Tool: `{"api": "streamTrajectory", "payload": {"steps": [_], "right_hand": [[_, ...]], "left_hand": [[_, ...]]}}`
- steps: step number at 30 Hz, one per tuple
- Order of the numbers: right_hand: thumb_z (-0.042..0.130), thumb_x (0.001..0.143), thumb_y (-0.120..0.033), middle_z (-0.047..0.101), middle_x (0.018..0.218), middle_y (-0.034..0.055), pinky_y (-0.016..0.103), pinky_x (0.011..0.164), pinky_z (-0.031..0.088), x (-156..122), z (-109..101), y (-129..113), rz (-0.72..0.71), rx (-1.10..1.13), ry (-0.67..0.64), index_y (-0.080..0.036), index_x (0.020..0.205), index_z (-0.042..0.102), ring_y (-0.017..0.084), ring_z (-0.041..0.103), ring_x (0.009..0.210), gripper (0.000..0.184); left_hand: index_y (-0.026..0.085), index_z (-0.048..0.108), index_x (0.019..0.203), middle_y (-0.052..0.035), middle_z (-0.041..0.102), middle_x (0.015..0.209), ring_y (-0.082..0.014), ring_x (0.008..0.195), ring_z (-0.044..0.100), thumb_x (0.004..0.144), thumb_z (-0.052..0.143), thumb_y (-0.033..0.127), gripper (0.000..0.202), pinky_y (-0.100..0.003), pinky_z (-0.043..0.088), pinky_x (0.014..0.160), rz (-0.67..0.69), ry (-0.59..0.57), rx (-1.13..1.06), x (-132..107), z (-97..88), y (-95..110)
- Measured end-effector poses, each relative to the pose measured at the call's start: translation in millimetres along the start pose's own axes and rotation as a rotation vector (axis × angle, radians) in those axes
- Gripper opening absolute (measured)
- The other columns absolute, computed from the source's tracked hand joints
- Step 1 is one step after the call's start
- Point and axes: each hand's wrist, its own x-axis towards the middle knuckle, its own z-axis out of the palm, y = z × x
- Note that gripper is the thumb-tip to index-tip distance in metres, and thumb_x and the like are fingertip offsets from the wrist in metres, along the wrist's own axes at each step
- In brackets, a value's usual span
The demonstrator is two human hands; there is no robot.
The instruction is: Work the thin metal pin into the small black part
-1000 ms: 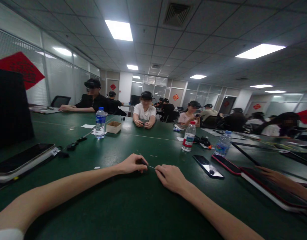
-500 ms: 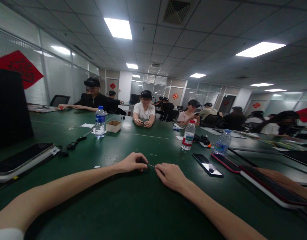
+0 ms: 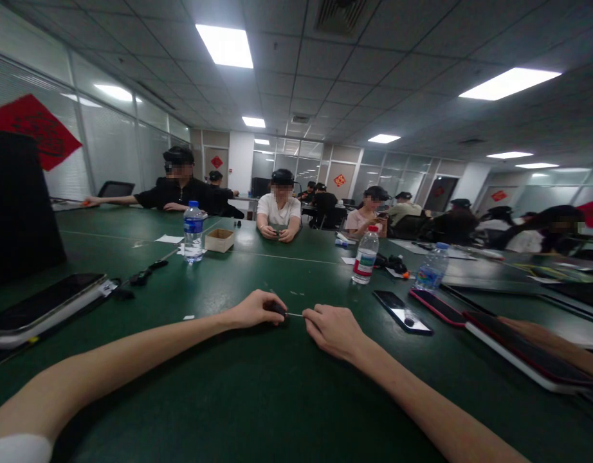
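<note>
From my remote seat I judge steadiness matters most: brace low against the dark green, smooth-topped table [image 3: 258,399], hold the thin, pale, straight rod [image 3: 295,315] level, and load it only along its length; sideways force might bend it. Rod spans the gap between the hands; a clear plastic bottle with a blue cap [image 3: 193,238] stands at its 10 o'clock. Left hand [image 3: 253,310], at 9 o'clock: thumb and fingers curled close round a small, dark object [image 3: 276,307], partly hidden. Right hand [image 3: 335,328], at 3 o'clock: thumb and forefinger appear pinched on the rod's end; palm contents I cannot tell.
</note>
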Motion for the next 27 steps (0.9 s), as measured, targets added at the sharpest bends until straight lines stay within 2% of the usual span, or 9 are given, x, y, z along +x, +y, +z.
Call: {"api": "streamTrajectory", "payload": {"steps": [7, 16, 27], "right_hand": [[0.036, 0.096, -0.034, 0.065, 0.092, 0.0064, 0.027, 0.068, 0.040, 0, -5, 3, -0.024, 0.001, 0.009, -0.022, 0.111, 0.061, 0.017, 0.058, 0.079, 0.031], [0.040, 0.097, -0.033, 0.062, 0.093, 0.0070, 0.028, 0.066, 0.036, -2, -10, 8, -0.122, -0.042, 0.004, -0.023, 0.112, 0.060, 0.017, 0.054, 0.079, 0.027], [0.044, 0.095, -0.025, 0.060, 0.098, 0.0090, 0.028, 0.070, 0.035, -5, -18, 2, -0.162, -0.129, -0.010, -0.022, 0.112, 0.060, 0.018, 0.052, 0.083, 0.024]], "left_hand": [[0.013, 0.064, 0.110, -0.0077, 0.068, 0.094, -0.0163, 0.079, 0.064, 0.078, 0.069, 0.037, 0.040, -0.029, 0.050, 0.075, -0.002, -0.013, -0.015, 1, 1.8, -2], [0.013, 0.064, 0.106, -0.0079, 0.068, 0.095, -0.0149, 0.077, 0.063, 0.080, 0.067, 0.039, 0.037, -0.027, 0.049, 0.073, 0.026, -0.029, -0.021, -1, 1.3, 2], [0.014, 0.063, 0.106, -0.0072, 0.068, 0.097, -0.0148, 0.078, 0.063, 0.083, 0.065, 0.033, 0.030, -0.027, 0.050, 0.075, 0.074, -0.058, 0.030, -3, 2.6, 4]]}}
